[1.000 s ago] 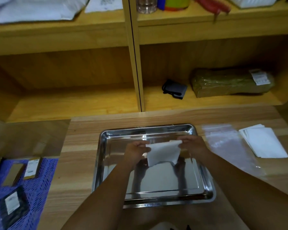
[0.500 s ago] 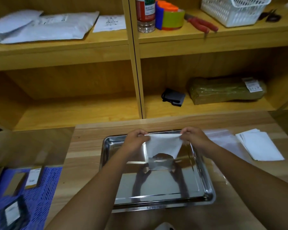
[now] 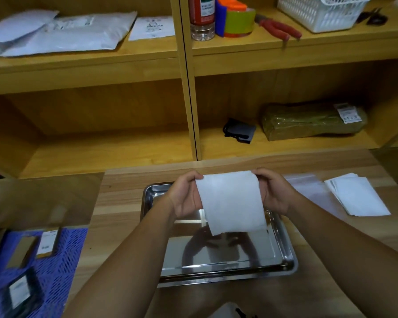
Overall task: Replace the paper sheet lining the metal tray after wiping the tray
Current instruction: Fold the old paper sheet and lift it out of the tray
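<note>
A shiny metal tray [image 3: 283, 265] lies on the wooden table in front of me, its bare bottom reflecting my arms. Above its far half I hold a white paper sheet [image 3: 231, 203] stretched between both hands, its lower edge hanging free over the tray. My left hand [image 3: 185, 196] grips the sheet's upper left corner. Pinching the upper right corner is my right hand [image 3: 274, 193]. The sheet hides part of the tray's far rim.
A stack of white paper sheets [image 3: 356, 195] and a clear plastic bag [image 3: 308, 191] lie right of the tray. A blue mesh mat [image 3: 55, 260] with small packets is at the left. Wooden shelves [image 3: 189, 106] with a parcel, bottle, tape, pliers and basket stand behind.
Both hands have lifted the sheet higher and toward the tray's far edge, and it has unfolded into a wider, longer hanging sheet. The camera has tilted up, showing more shelves.
</note>
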Demonstrator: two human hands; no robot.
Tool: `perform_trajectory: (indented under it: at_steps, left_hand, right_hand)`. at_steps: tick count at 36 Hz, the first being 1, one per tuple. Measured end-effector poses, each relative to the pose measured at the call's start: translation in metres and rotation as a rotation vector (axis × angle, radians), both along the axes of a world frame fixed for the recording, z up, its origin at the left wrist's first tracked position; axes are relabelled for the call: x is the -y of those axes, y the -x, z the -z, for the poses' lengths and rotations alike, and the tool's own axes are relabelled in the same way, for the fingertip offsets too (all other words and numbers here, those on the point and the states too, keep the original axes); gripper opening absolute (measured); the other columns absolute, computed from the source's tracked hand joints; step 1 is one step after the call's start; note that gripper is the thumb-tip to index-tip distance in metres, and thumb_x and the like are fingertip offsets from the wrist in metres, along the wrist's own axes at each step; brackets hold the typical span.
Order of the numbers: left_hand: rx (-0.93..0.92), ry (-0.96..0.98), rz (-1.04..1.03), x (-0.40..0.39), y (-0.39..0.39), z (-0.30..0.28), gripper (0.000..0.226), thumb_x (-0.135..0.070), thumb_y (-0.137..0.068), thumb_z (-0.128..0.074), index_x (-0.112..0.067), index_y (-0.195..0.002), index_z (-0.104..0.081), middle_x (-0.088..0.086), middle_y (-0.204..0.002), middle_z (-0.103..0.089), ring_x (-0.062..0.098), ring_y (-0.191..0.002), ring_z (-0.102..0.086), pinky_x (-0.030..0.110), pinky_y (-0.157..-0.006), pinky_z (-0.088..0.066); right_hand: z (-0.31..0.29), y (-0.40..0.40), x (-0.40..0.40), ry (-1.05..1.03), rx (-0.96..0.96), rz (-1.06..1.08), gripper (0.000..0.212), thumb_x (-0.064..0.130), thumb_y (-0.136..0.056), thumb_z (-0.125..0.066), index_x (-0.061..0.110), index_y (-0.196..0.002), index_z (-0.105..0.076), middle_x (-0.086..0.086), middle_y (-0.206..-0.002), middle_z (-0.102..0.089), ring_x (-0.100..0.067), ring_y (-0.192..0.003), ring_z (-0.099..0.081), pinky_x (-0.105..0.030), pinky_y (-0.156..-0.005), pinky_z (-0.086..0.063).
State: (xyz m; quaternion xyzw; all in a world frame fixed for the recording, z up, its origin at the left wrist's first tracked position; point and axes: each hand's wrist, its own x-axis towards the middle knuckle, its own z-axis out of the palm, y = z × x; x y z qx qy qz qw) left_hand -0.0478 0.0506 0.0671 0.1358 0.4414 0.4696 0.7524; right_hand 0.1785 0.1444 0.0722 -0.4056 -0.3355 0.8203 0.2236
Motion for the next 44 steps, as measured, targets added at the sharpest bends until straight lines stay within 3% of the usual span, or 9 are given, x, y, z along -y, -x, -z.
perform_trajectory:
  at_steps: [6, 9, 13, 19, 23, 26, 33, 39, 44]
  left_hand:
    - [0.054, 0.091, -0.005, 0.017, -0.003, 0.027, 0.046, -0.029, -0.099, -0.032, -0.004, -0.125, -0.060, 0.014, -0.097, -0.072, 0.025, -0.083, -0.068, 0.036, -0.074, -0.051]
    - [0.133, 0.127, -0.029, 0.024, -0.005, 0.037, 0.046, -0.030, -0.099, -0.034, -0.004, -0.130, -0.058, 0.012, -0.097, -0.074, 0.023, -0.082, -0.070, 0.034, -0.075, -0.052]
    - [0.138, 0.174, 0.010, 0.031, -0.006, 0.050, 0.050, -0.031, -0.099, -0.037, -0.003, -0.137, -0.052, 0.013, -0.099, -0.073, 0.024, -0.083, -0.071, 0.035, -0.074, -0.057]
    - [0.063, 0.222, 0.117, 0.044, -0.004, 0.062, 0.049, -0.043, -0.097, -0.044, -0.010, -0.128, -0.063, 0.013, -0.106, -0.071, 0.027, -0.093, -0.069, 0.039, -0.081, -0.055]
    - [-0.066, 0.298, 0.227, 0.057, 0.003, 0.079, 0.059, -0.026, -0.083, -0.072, -0.007, -0.136, -0.053, 0.016, -0.119, -0.069, 0.031, -0.108, -0.068, 0.050, -0.090, -0.055]
    - [-0.115, 0.343, 0.240, 0.061, 0.004, 0.090, 0.048, -0.012, -0.087, -0.068, -0.007, -0.133, -0.054, 0.019, -0.126, -0.066, 0.034, -0.116, -0.064, 0.059, -0.102, -0.046]
    - [-0.308, 0.290, 0.224, 0.044, -0.014, 0.083, 0.040, -0.011, -0.088, -0.070, -0.018, -0.126, -0.061, 0.013, -0.119, -0.069, 0.032, -0.108, -0.067, 0.055, -0.087, -0.057]
    - [-0.624, 0.287, 0.083, 0.028, -0.038, 0.085, 0.035, -0.004, -0.087, -0.069, -0.017, -0.119, -0.064, 0.015, -0.108, -0.069, 0.027, -0.080, -0.070, 0.048, -0.071, -0.061]
    - [-0.955, 0.216, 0.094, 0.023, -0.054, 0.091, 0.045, -0.007, -0.089, -0.067, -0.020, -0.131, -0.057, 0.012, -0.124, -0.062, 0.035, -0.101, -0.067, 0.034, -0.048, -0.059]
  right_hand:
    - [0.027, -0.006, 0.024, 0.149, -0.040, 0.089, 0.047, 0.052, -0.089, -0.051, 0.014, -0.101, -0.076, -0.014, -0.098, -0.074, -0.032, -0.085, -0.071, -0.039, -0.073, -0.054]
    - [0.042, -0.008, 0.040, 0.236, -0.090, 0.143, 0.046, 0.056, -0.086, -0.054, 0.018, -0.098, -0.076, -0.010, -0.091, -0.074, -0.031, -0.080, -0.071, -0.038, -0.068, -0.056]
    - [0.059, -0.006, 0.059, 0.279, -0.020, 0.134, 0.053, 0.059, -0.087, -0.055, 0.016, -0.113, -0.071, -0.015, -0.107, -0.072, -0.036, -0.097, -0.068, -0.045, -0.076, -0.055]
    - [0.075, -0.003, 0.074, 0.328, 0.194, -0.019, 0.049, 0.026, -0.078, -0.073, 0.009, -0.123, -0.062, -0.020, -0.116, -0.070, -0.040, -0.110, -0.063, -0.052, -0.089, -0.051]
    - [0.084, -0.008, 0.072, 0.330, 0.309, -0.121, 0.047, 0.011, -0.082, -0.068, 0.002, -0.127, -0.058, -0.023, -0.122, -0.065, -0.041, -0.115, -0.059, -0.054, -0.099, -0.045]
    - [0.090, -0.011, 0.070, 0.323, 0.385, -0.145, 0.041, 0.007, -0.088, -0.062, 0.001, -0.128, -0.056, -0.025, -0.125, -0.062, -0.041, -0.112, -0.058, -0.052, -0.092, -0.047]
    - [0.086, 0.007, 0.068, 0.053, 0.591, -0.201, 0.019, 0.008, -0.098, -0.046, 0.016, -0.114, -0.052, -0.007, -0.099, -0.061, -0.024, -0.089, -0.057, -0.042, -0.080, -0.046]
    - [0.093, 0.028, 0.074, -0.109, 0.701, -0.157, 0.041, 0.016, -0.099, -0.046, 0.014, -0.140, -0.042, -0.014, -0.134, -0.053, -0.032, -0.118, -0.052, -0.045, -0.100, -0.045]
    - [0.102, 0.035, 0.083, -0.163, 0.697, -0.118, 0.061, 0.010, -0.093, -0.055, 0.016, -0.147, -0.028, -0.011, -0.138, -0.046, -0.031, -0.126, -0.046, -0.042, -0.100, -0.042]
